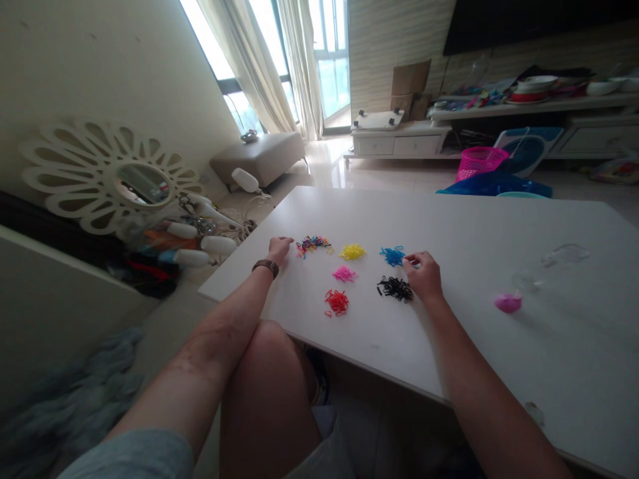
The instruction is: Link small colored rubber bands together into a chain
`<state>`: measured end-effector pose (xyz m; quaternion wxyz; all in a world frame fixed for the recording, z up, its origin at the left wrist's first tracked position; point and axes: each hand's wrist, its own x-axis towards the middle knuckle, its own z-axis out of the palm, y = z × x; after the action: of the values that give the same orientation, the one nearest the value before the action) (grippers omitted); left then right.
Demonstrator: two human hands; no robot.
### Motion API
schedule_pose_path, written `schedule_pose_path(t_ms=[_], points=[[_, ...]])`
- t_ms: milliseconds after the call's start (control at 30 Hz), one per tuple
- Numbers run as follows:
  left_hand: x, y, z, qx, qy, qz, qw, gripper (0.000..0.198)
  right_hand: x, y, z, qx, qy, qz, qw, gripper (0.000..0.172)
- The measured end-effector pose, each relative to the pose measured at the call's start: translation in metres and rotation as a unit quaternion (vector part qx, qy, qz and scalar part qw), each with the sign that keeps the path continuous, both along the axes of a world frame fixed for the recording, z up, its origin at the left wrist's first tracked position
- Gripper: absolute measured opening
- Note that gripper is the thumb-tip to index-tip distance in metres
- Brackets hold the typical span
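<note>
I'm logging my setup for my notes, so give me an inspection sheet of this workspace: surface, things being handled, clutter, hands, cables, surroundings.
Surface: white table, flat top.
Job's things: six separate piles of small bands: mixed pile, yellow pile, blue pile, pink pile, red pile, black pile.
Clutter: pink object and clear plastic pieces on the table's right part.
Hands: left hand at the mixed pile's left end; right hand with fingertips at the blue pile, beside the black pile; grip too small to tell.
Cables: white cords on the floor, left of the table.
Surroundings: round mirror, ottoman, pink basket.
</note>
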<state>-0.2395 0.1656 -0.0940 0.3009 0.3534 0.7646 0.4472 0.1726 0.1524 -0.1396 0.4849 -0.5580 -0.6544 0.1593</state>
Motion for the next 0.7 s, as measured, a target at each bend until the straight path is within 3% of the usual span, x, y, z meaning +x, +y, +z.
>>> schedule_pose_path(t_ms=[167,433,700], points=[[-0.0007,-0.0023,-0.0038,-0.032,0.060,-0.016,0.998,0.019,0.0003,0.0007,-0.0004,0.003,-0.001,0.001,1.000,0.016],[-0.0025,-0.0014,-0.0051,-0.091,0.146,-0.072,0.982,0.012,0.0004,0.0004,-0.0010,0.003,-0.005,-0.001,1.000,0.016],[0.0025,-0.0042,-0.0042,-0.105,0.148,-0.071,0.981,0.016,0.0004,-0.0012,0.0001,-0.002,-0.003,0.004,1.000,0.017]])
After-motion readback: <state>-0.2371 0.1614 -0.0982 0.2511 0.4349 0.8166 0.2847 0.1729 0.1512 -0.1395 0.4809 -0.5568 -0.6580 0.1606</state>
